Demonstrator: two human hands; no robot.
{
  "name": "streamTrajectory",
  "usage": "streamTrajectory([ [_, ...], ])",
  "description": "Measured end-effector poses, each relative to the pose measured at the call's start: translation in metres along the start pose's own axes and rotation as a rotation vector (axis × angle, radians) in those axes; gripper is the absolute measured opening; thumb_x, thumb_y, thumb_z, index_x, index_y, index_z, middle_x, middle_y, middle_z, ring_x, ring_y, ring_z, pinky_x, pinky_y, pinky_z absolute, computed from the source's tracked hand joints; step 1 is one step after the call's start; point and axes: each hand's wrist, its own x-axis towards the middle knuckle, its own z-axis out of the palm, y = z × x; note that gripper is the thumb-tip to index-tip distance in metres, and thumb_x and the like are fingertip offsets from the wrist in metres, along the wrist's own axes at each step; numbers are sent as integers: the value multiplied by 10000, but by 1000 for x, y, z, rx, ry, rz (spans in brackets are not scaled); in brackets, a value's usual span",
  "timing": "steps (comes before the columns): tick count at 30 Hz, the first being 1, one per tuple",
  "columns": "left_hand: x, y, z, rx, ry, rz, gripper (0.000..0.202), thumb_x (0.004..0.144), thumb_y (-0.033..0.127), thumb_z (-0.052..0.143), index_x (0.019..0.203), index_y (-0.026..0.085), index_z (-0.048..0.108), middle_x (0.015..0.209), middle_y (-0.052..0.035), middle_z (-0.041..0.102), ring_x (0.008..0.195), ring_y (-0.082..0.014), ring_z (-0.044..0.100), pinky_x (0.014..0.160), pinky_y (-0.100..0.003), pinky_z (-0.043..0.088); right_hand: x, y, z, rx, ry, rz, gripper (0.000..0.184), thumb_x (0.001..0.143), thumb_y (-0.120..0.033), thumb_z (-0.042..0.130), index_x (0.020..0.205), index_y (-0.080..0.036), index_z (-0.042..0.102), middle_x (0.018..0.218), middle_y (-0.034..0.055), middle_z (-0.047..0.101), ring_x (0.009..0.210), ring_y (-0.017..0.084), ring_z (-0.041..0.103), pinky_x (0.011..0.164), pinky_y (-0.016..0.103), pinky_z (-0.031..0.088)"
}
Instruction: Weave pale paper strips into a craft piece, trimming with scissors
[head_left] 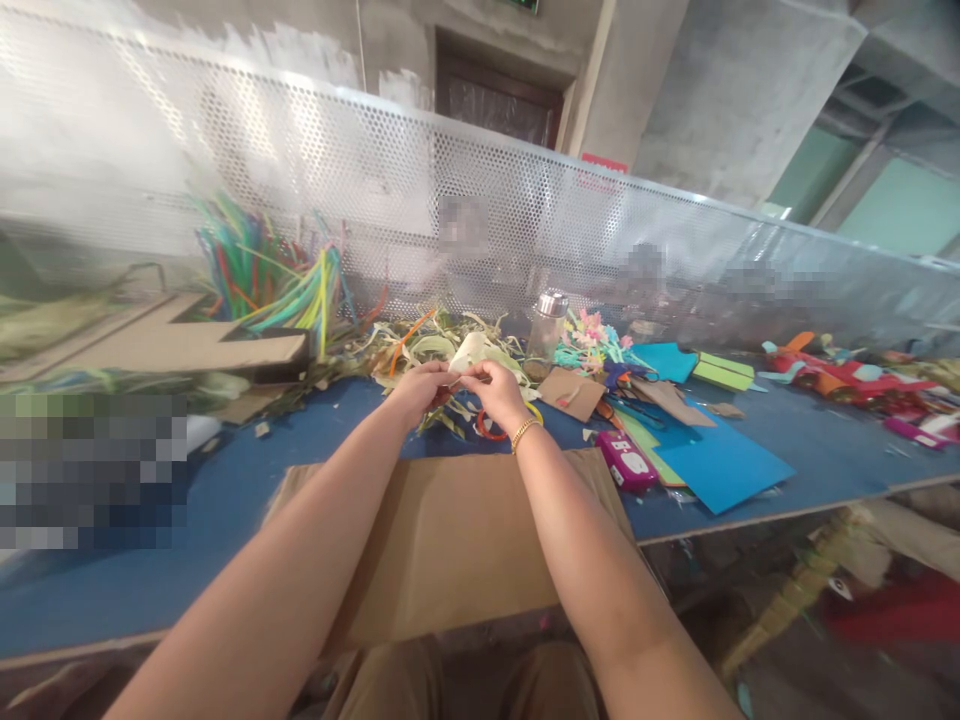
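My left hand (422,393) and my right hand (496,393) meet above the far edge of a flat cardboard sheet (450,545). Both have their fingers pinched together at the lower end of a pale cream piece (469,350) that looks like dried corn husk. It sticks up and away from my fingertips. Behind it lies a loose pile of similar greenish husk strips (420,345). Just beyond my right wrist, an orange ring (491,428), perhaps a tape roll, is partly hidden.
On the blue table (225,490), a clear bottle (547,325) stands behind the hands. Rightward lie pink and green paper flowers (589,335), a purple box (626,460) and blue paper sheets (727,455). Coloured pipe cleaners (255,260) and a cardboard box (232,350) are at left.
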Motion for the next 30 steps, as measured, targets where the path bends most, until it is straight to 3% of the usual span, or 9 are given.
streamTrajectory([
  [10, 2, -2, 1, -32, -7, 80, 338, 457, 264, 827, 684, 168, 597, 605, 19, 595, 571, -91, 555, 553, -196, 415, -1, -2, 1, -14, 52, 73, 121, 729, -309, 661, 727, -194, 623, 695, -6, 648, 679, 156, 597, 690, 286, 487],
  [21, -2, 2, 3, 2, -51, 69, 363, 465, 297, 847, 657, 167, 567, 604, 9, 599, 588, -109, 577, 576, -217, 433, 6, 9, 3, 103, 124, 148, 290, 686, -353, 691, 911, -209, 576, 716, -30, 595, 679, 138, 585, 676, 271, 494],
  [30, -2, 0, 3, 56, -33, 120, 368, 474, 308, 851, 665, 165, 571, 599, 6, 606, 593, -114, 583, 591, -229, 441, 6, 8, 3, 122, 110, 171, 240, 682, -300, 677, 868, -208, 556, 698, -33, 586, 639, 136, 588, 640, 273, 491],
])
